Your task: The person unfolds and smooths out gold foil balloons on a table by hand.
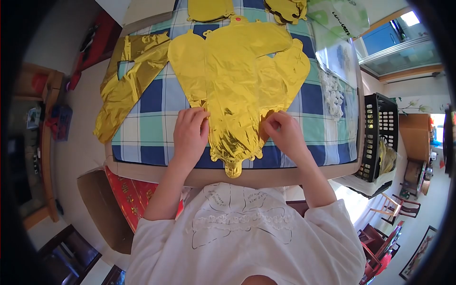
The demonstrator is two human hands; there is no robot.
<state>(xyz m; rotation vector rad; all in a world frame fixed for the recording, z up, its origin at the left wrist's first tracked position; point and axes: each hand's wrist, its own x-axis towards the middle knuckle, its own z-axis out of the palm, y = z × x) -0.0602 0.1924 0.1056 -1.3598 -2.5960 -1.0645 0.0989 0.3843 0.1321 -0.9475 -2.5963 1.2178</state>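
White sleeves and forearms reach forward from the near edge of the table [294, 176] to a flat gold foil balloon [237, 80] lying on the checked cloth [152, 128].

Long axis: the balloon runs from the near edge toward the far edge, roughly along the table's midline. Its narrow tail end hangs slightly over the near edge; its broad lobes spread toward the far half.

Left hand [190, 133]: lies on the cloth, fingers curled and fingertips touching the balloon's left margin just above the narrow end. Whether foil is pinched I cannot tell.

Right hand [283, 130]: fingers bunched on the balloon's right margin at the same level; it appears to nip a fold of foil, not confirmed.

Both hands sit equally near, one each side of the axis; the bulk of the balloon lies directly ahead of them.

Also noted: a crumpled gold foil piece [128, 80] draped off the left edge, more gold foil shapes [209, 9] at the far edge, and a black crate [380, 137] beside the right edge.
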